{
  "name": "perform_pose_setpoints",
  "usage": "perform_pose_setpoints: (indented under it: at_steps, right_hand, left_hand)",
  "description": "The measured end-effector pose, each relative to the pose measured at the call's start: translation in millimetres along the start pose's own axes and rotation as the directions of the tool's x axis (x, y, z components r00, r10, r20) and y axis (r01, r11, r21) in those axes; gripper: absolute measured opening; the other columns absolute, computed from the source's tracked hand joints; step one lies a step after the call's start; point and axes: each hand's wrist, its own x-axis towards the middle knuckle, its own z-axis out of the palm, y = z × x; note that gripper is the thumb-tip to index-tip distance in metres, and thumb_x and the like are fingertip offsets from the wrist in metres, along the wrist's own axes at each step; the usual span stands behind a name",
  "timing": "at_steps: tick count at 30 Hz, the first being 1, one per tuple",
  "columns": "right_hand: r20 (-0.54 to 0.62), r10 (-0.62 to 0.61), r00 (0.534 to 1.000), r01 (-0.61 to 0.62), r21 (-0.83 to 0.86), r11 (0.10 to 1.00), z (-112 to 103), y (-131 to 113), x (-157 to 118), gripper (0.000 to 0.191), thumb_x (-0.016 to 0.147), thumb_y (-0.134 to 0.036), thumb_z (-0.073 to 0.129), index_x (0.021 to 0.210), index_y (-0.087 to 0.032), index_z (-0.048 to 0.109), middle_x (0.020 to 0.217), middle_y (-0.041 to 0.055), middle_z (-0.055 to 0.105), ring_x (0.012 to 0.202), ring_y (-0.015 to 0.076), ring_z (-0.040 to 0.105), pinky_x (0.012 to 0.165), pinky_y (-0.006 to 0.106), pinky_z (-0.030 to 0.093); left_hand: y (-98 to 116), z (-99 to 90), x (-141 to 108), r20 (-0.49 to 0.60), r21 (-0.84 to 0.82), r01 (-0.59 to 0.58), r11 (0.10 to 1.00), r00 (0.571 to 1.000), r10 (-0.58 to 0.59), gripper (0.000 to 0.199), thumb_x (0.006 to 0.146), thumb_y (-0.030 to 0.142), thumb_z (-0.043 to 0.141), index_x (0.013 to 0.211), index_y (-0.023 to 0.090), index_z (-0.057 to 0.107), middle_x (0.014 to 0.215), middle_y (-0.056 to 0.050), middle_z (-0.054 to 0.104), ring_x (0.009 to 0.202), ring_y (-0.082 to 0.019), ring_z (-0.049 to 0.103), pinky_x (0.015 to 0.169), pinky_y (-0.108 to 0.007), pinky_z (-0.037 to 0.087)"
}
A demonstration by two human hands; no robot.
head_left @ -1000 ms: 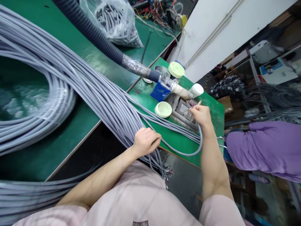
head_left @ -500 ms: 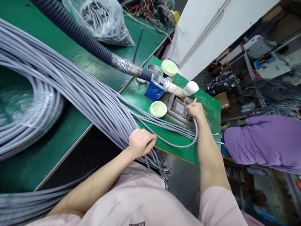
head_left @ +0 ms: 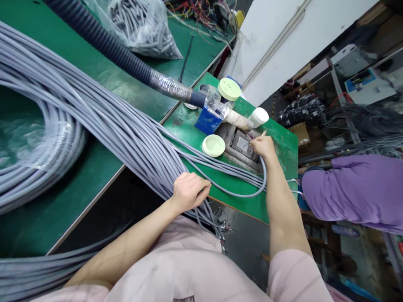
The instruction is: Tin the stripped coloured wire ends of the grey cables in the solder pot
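Note:
My right hand [head_left: 265, 147] is closed on the end of a grey cable [head_left: 242, 196], whose thin bare wires lie over a square dark metal block [head_left: 243, 143] with a pale shiny middle. From that hand the cable loops down and back to the left along the bench. My left hand [head_left: 191, 191] is closed with curled fingers on the thick bundle of grey cables [head_left: 132, 135], near the green bench edge; its fingertips are partly hidden. Below it, cable ends with stripped wires [head_left: 225, 227] hang past the edge.
A ribbed black hose [head_left: 102, 37] ends in a pipe beside the block. Around it stand a pale green dish [head_left: 213, 145], a green-lidded jar [head_left: 229, 89], a white tub [head_left: 259, 116] and a blue box [head_left: 207, 120]. A bag of cable pieces [head_left: 143, 25] lies behind. A person in purple [head_left: 355, 191] is at right.
The view has shifted very slightly, moving the bench items a little to the right. Both hands keep the same place and grip on the cables.

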Motion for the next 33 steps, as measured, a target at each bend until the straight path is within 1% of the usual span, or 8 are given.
perform_pose_setpoints:
  at_steps: [5,8,12,18,21,28,33]
  right_hand:
    - [-0.014,-0.009,1.0,0.009,0.022,1.0,-6,3,-4,0.019,0.066,-0.023,0.059,0.062,-0.01,0.073,0.046,0.002,0.055,0.055,0.0158,0.054,0.056,0.026,0.039]
    - [-0.011,-0.01,1.0,0.01,0.041,0.999,-6,4,-5,0.019,0.066,-0.022,0.059,0.06,-0.01,0.072,0.044,0.0015,0.053,0.053,0.0148,0.052,0.055,0.025,0.038]
    - [-0.001,-0.007,1.0,0.008,0.074,0.997,-4,5,-5,0.018,0.065,-0.023,0.059,0.059,-0.01,0.07,0.041,0.0005,0.05,0.05,0.0137,0.05,0.054,0.025,0.038]
    - [-0.003,0.01,1.0,-0.01,0.12,0.993,-4,12,-7,0.021,0.065,-0.027,0.057,0.062,-0.01,0.07,0.041,-0.0006,0.05,0.047,0.0133,0.05,0.051,0.024,0.038]
    - [-0.001,0.014,1.0,-0.013,0.126,0.992,-5,15,-8,0.021,0.064,-0.027,0.058,0.058,-0.011,0.069,0.04,-0.001,0.05,0.048,0.0133,0.051,0.052,0.024,0.039]
    - [-0.004,0.032,0.999,-0.032,0.121,0.992,2,19,-4,0.02,0.064,-0.028,0.058,0.057,-0.012,0.069,0.039,-0.0009,0.05,0.051,0.0153,0.055,0.054,0.024,0.041]
    - [0.002,0.038,0.999,-0.038,0.125,0.991,6,15,0,0.015,0.06,-0.022,0.06,0.049,-0.014,0.065,0.036,-0.0017,0.048,0.051,0.0147,0.053,0.054,0.025,0.039]
  left_hand:
    - [0,0.0,0,-0.004,-0.004,-0.002,1.0,1.0,0.002,0.004,0.082,0.018,0.058,0.082,0.022,0.06,0.064,0.002,0.066,0.059,-0.013,0.059,0.061,-0.03,0.034]
    - [0,0.2,0,-0.02,-0.014,-0.016,1.0,1.0,0.015,0.005,0.081,0.017,0.059,0.083,0.022,0.06,0.064,0.002,0.065,0.06,-0.013,0.058,0.06,-0.03,0.033]
    - [0,0.5,-1,-0.019,-0.037,-0.006,0.999,1.0,0.006,0.006,0.081,0.017,0.06,0.084,0.022,0.06,0.064,0.002,0.065,0.061,-0.013,0.057,0.061,-0.03,0.032]
    - [0,0.3,1,-0.028,-0.006,-0.036,0.999,0.999,0.036,0.007,0.08,0.015,0.061,0.084,0.02,0.059,0.063,0.001,0.064,0.06,-0.013,0.057,0.06,-0.03,0.033]
    - [1,0.2,1,-0.035,0.006,-0.031,1.0,0.999,0.031,0.005,0.08,0.015,0.061,0.082,0.02,0.059,0.063,0.002,0.064,0.059,-0.013,0.056,0.06,-0.03,0.033]
    - [2,0.2,2,-0.04,0.025,-0.028,0.999,0.999,0.029,0.004,0.082,0.016,0.06,0.081,0.02,0.059,0.063,0.002,0.064,0.059,-0.012,0.056,0.06,-0.029,0.034]
    - [2,-0.2,2,-0.04,0.026,-0.032,0.999,0.999,0.033,0.003,0.081,0.016,0.061,0.081,0.02,0.06,0.063,0.002,0.064,0.059,-0.012,0.056,0.06,-0.03,0.033]
